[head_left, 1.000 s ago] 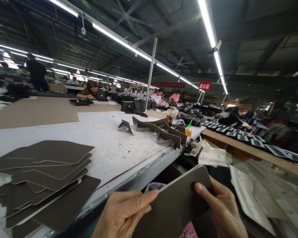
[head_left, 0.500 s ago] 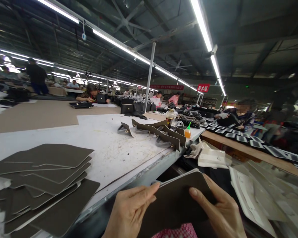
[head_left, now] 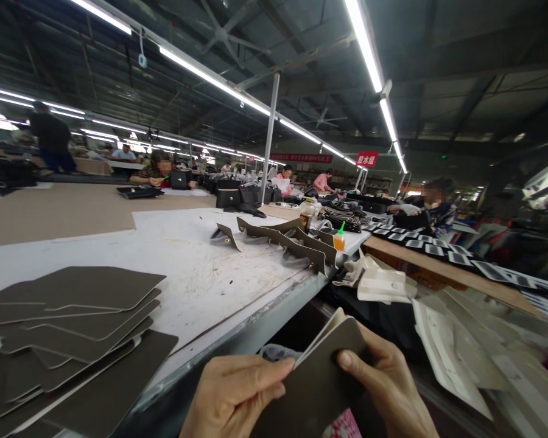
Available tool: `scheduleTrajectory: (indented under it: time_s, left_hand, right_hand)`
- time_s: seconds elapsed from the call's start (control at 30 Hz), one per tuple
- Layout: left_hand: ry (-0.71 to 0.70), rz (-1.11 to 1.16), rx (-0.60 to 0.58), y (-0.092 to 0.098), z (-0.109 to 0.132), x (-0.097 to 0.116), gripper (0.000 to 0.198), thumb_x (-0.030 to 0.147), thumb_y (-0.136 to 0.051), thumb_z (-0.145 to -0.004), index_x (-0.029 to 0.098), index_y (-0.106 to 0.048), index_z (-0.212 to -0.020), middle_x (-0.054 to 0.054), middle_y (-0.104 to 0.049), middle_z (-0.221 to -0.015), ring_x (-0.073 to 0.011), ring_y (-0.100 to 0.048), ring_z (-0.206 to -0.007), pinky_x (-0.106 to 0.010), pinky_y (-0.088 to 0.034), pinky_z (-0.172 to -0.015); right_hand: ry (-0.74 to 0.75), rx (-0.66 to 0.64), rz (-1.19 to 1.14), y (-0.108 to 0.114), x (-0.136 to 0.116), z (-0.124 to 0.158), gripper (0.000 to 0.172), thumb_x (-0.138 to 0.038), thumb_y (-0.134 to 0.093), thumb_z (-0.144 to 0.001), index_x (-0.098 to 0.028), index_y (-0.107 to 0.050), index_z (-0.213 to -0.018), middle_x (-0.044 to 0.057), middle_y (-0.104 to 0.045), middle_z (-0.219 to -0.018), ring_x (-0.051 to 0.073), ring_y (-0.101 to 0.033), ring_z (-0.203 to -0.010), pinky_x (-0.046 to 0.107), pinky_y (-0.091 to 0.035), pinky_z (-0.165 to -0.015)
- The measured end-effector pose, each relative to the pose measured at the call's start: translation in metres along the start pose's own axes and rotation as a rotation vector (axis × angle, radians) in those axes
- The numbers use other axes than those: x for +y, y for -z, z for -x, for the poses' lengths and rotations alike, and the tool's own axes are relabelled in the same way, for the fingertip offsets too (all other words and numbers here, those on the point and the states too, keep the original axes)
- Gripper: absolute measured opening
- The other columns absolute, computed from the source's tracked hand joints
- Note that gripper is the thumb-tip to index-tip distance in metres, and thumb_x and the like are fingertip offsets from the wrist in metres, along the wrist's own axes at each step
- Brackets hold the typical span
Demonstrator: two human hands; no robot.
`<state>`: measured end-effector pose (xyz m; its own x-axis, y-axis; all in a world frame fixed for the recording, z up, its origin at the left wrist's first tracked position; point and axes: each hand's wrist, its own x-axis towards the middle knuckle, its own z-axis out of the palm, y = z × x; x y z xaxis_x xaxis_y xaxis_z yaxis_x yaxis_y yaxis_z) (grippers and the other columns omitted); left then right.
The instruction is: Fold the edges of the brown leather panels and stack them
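Note:
A dark olive-brown leather panel with a pale inner side is held between both hands, just below the table's edge. My left hand pinches its upper left edge between thumb and fingers. My right hand grips the other side, thumb on the front face and fingers behind. Near the top, two layers stand slightly apart. On the table to the left lies a loose pile of similar panels. Several bent brown pieces with metal studs stand along the table's far right edge.
The white-covered table fills the middle. Beyond those pieces stand a glass jar and a glue bottle with a green tip. Cream-coloured pieces and clear plastic sheets lie at right. A co-worker works beyond them.
The panel has turned to a steeper angle, and its layers show a wider gap at the top. Both hands keep their hold. The whole view has shifted slightly.

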<state>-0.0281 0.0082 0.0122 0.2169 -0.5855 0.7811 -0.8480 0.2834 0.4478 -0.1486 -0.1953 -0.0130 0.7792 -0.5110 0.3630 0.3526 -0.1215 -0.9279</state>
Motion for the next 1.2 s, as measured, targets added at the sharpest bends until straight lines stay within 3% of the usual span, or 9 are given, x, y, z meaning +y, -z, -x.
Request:
scheduleTrajectory:
  time_s: [0.2,0.37,0.67,0.87,1.03,1.2]
  left_hand:
    - [-0.101,-0.023,0.012,0.004,-0.003,0.000,0.033,0.013,-0.062,-0.095,0.028,-0.073,-0.123,0.001,-0.076,-0.072,-0.0109,-0.069,-0.054,-0.016,-0.057,-0.054]
    - [-0.184,-0.101,-0.007,0.005,-0.005,0.002,0.024,0.020,-0.058,-0.099,0.023,-0.074,-0.117,0.000,-0.075,-0.068,-0.0109,-0.069,-0.053,-0.016,-0.056,-0.054]
    - [-0.101,-0.172,0.043,-0.003,-0.008,0.005,0.027,0.034,-0.055,-0.101,0.021,-0.078,-0.106,0.000,-0.070,-0.059,-0.0099,-0.062,-0.044,-0.015,-0.051,-0.047]
    - [-0.120,-0.024,0.063,-0.019,-0.009,-0.002,0.024,0.024,-0.060,-0.098,0.021,-0.076,-0.116,0.000,-0.067,-0.061,-0.0096,-0.058,-0.046,-0.016,-0.046,-0.045]
    - [-0.091,0.013,0.055,-0.020,-0.010,-0.002,0.023,0.020,-0.061,-0.097,0.020,-0.078,-0.113,0.002,-0.061,-0.056,-0.0089,-0.051,-0.044,-0.016,-0.042,-0.042]
    - [-0.068,-0.003,0.038,-0.019,-0.006,-0.007,0.028,0.012,-0.064,-0.093,0.020,-0.076,-0.118,0.001,-0.067,-0.063,-0.0098,-0.059,-0.049,-0.015,-0.048,-0.047]
  right_hand:
    - [0.077,-0.016,0.023,0.000,0.006,-0.004,0.037,-0.053,-0.073,-0.081,-0.019,-0.066,-0.070,0.001,-0.055,-0.077,0.018,-0.049,-0.074,0.023,-0.042,-0.064]
    - [0.062,-0.012,0.003,-0.002,0.009,-0.005,0.038,-0.050,-0.071,-0.084,-0.019,-0.061,-0.064,0.002,-0.055,-0.079,0.019,-0.050,-0.075,0.026,-0.043,-0.067]
    - [-0.023,0.089,-0.005,-0.005,0.002,0.002,0.034,-0.051,-0.074,-0.080,-0.019,-0.068,-0.072,0.002,-0.055,-0.078,0.018,-0.052,-0.072,0.028,-0.050,-0.070]
    - [-0.045,0.105,0.029,-0.007,-0.001,0.003,0.034,-0.052,-0.073,-0.082,-0.018,-0.069,-0.078,0.003,-0.058,-0.079,0.020,-0.057,-0.074,0.024,-0.048,-0.060]
    - [-0.060,0.086,0.034,-0.008,-0.002,0.005,0.034,-0.053,-0.071,-0.083,-0.019,-0.069,-0.081,0.003,-0.058,-0.081,0.021,-0.057,-0.076,0.024,-0.048,-0.059]
    - [-0.026,0.100,0.111,-0.005,-0.001,0.004,0.034,-0.053,-0.070,-0.085,-0.019,-0.070,-0.081,0.004,-0.061,-0.082,0.020,-0.056,-0.075,0.023,-0.047,-0.059]
